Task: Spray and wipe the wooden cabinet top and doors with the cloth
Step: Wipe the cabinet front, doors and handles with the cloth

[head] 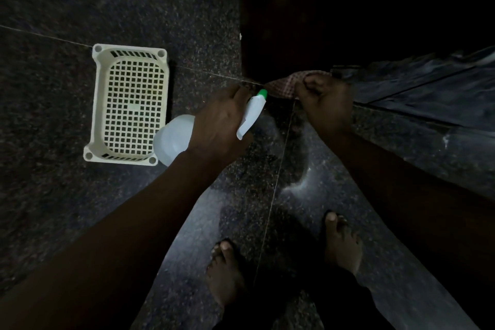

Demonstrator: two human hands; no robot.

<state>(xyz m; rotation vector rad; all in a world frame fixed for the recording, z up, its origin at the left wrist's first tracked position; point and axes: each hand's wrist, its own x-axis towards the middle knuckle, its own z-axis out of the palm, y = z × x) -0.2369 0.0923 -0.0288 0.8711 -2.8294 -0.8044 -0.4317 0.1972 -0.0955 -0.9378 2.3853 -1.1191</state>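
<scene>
1. Two hands are out in front, low over a dark speckled floor [80,8]; the room is dim.
2. The left hand [217,120] is curled round the neck of a spray bottle [174,139], fingers at the trigger. The green nozzle [263,93] points towards the cloth.
3. The right hand [325,100] is closed in a loose fist, pinching a bunched checked cloth [284,86]. The cloth sits just beside the nozzle.
4. The cabinet [321,21] is a dark wooden mass ahead and to the right, its foot close to both hands. Its top and doors cannot be made out in this light.
5. Handling, as I judge it:
   - The bottle is pale plastic, probably light and a little slick when wet. The neck is the sure place to grip. How full it is cannot be told.
   - The cloth is soft and limp, and works best wadded in the palm, so that no corner trails.
   - The cabinet is rigid and fixed, so it should take firm rubbing.
6. Count: one bottle, one cloth, one cabinet, and one white slotted basket [97,104] on the floor to the left, beside the bottle. Two bare feet [226,270] stand below.
</scene>
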